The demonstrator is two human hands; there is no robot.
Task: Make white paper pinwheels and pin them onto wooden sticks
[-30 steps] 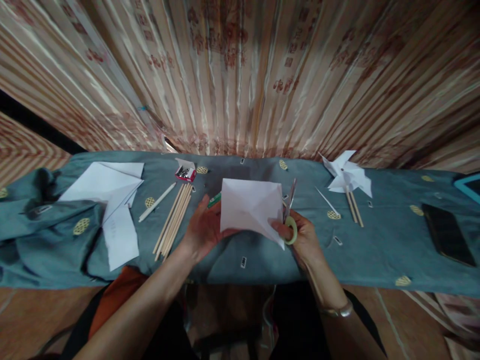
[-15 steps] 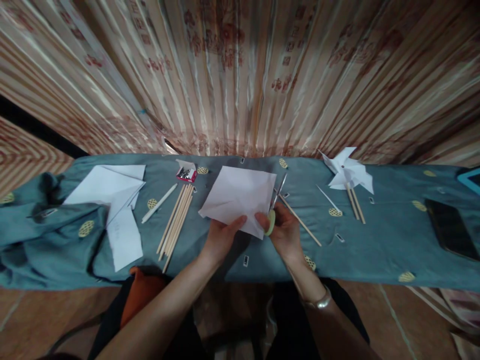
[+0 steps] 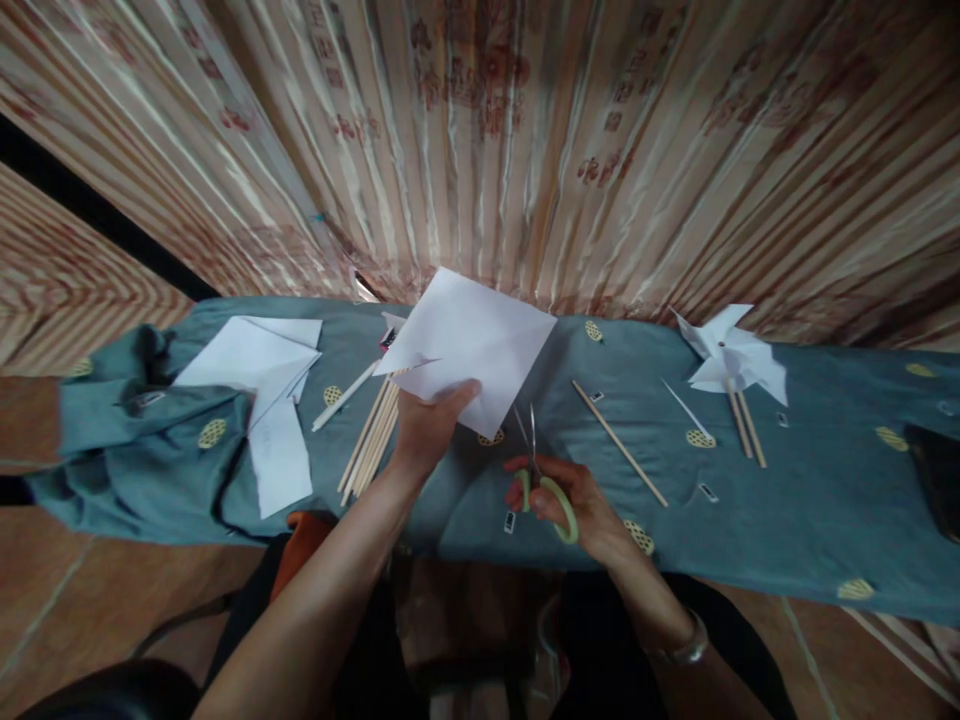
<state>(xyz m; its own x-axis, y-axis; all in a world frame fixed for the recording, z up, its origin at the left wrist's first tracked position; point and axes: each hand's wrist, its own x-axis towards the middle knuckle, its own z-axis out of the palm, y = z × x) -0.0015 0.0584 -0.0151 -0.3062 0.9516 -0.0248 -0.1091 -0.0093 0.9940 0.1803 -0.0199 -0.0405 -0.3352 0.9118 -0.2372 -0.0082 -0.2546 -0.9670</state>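
My left hand [image 3: 431, 425] pinches the lower left edge of a white square sheet of paper [image 3: 487, 335], thumb on top, holding it tilted above the cloth. A slit runs in from the sheet's left corner. Just below the sheet's lower corner, my right hand [image 3: 574, 500] grips green-handled scissors [image 3: 556, 505]. Their blades are parted and point up, apart from the paper. Part of the wooden sticks [image 3: 367, 440] lies hidden behind my left hand and the sheet.
To the left lie more white papers [image 3: 281, 455] and a white pen-like stick [image 3: 345, 396]. Rightward are a single wooden stick [image 3: 619, 442], a thin white strip [image 3: 686, 410], a paper pinwheel [image 3: 735, 350] and a dark phone [image 3: 934, 470]. A curtain [image 3: 480, 150] hangs behind the cloth-covered table [image 3: 465, 520].
My left hand has raised and turned the paper, so a corner now points toward me. My right hand has let go of the sheet, dropped lower and opened the scissors. The view has shifted left.
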